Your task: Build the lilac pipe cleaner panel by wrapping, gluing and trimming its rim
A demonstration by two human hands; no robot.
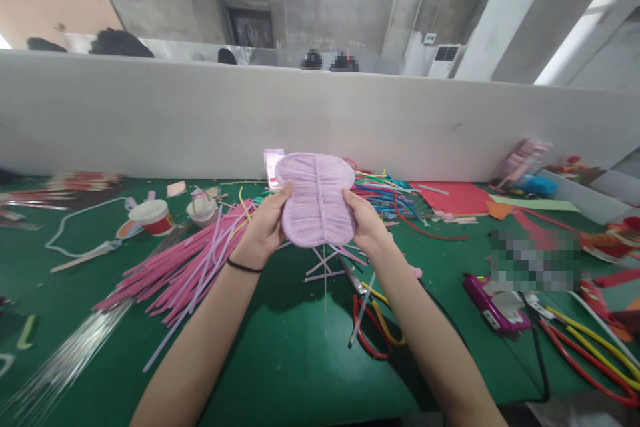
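Between my two hands, raised above the table, is a pale purple butterfly-shaped piece built from rows of pipe cleaners, with a rib down its middle. My left hand grips its left edge, thumb in front. On the right edge my right hand has the same hold. A thin stem seems to hang below the piece. Beneath it lie short lilac pipe cleaner offcuts and scissors with red and yellow handles, partly behind my right forearm.
Pink and purple pipe cleaners and thin wires lie left, near a red-and-white cup. Coloured pipe cleaners and red sheets are behind. A purple device and second scissors sit right. A white partition bounds the green table.
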